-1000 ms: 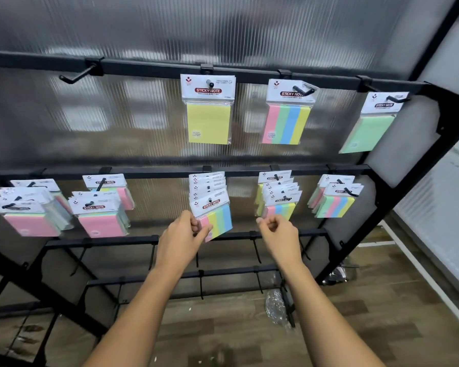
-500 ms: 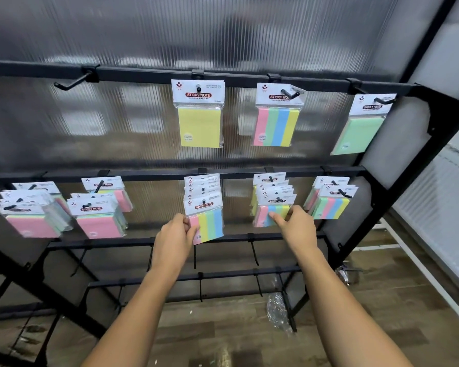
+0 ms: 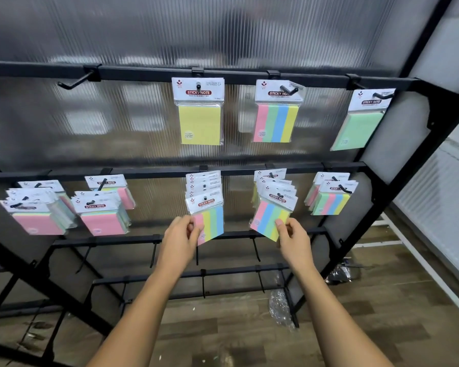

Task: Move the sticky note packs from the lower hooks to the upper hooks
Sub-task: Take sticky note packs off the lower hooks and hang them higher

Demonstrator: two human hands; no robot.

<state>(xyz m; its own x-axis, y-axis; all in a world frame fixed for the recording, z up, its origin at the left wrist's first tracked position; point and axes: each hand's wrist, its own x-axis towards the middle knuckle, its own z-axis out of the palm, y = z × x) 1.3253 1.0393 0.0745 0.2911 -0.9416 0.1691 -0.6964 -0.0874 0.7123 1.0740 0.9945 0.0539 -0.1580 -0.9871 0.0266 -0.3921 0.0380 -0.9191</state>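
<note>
Black steel rails carry the packs. My left hand [image 3: 182,234] has its grip pinched on the lower left corner of the left striped pack [image 3: 211,221], the front one of the middle stack on the lower rail [image 3: 157,172]. My right hand [image 3: 293,238] pinches the bottom edge of the right striped pack [image 3: 269,217], which is tilted at the front of the next stack. A yellow pack [image 3: 199,120] hangs from the upper rail [image 3: 143,75] above.
</note>
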